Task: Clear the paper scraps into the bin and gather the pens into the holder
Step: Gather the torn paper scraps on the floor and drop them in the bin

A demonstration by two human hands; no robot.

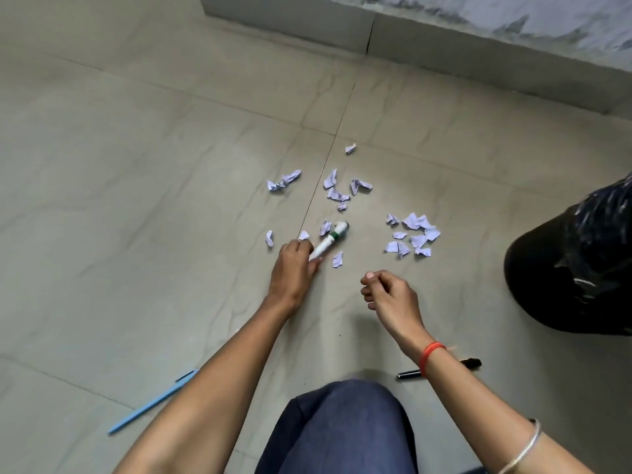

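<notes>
Several pale paper scraps (412, 236) lie scattered on the tiled floor, in loose clusters ahead of me. A white marker with a green band (330, 239) lies among them, and my left hand (294, 268) has its fingers closed around the marker's near end. My right hand (390, 295) hovers just above the floor to the right, fingers loosely curled, holding nothing visible. A light blue pen (150, 403) lies at the lower left. A black pen (441, 367) lies behind my right wrist, partly hidden. The black bin bag (578, 268) stands at the right edge.
A grey wall skirting (376, 39) runs across the top. My knee in blue cloth (342, 429) fills the bottom centre. Bare floor tiles (119, 200) stretch to the left. No pen holder is in view.
</notes>
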